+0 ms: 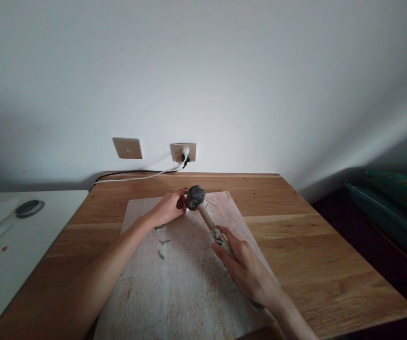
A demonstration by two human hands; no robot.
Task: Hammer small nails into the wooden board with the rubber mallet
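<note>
My right hand [244, 267] is wrapped round the wooden handle of a hammer [205, 215], whose dark head [195, 197] hangs over the far end of a pale board [185, 283]. My left hand [168, 208] rests on the board just left of the hammer head. Its fingers are pinched together beside the head, and what they hold is too small to make out. A few loose nails [164, 242] lie on the board near my left wrist, and more nails [212, 204] lie to the right of the hammer head.
The board lies on a wooden table [317, 245] against a white wall. Two wall sockets [182, 152] sit behind it, with white and black cables [132, 177] running left. A white surface [19, 236] with a round grey object [29, 208] adjoins on the left. Dark cushions [391, 212] lie at the right.
</note>
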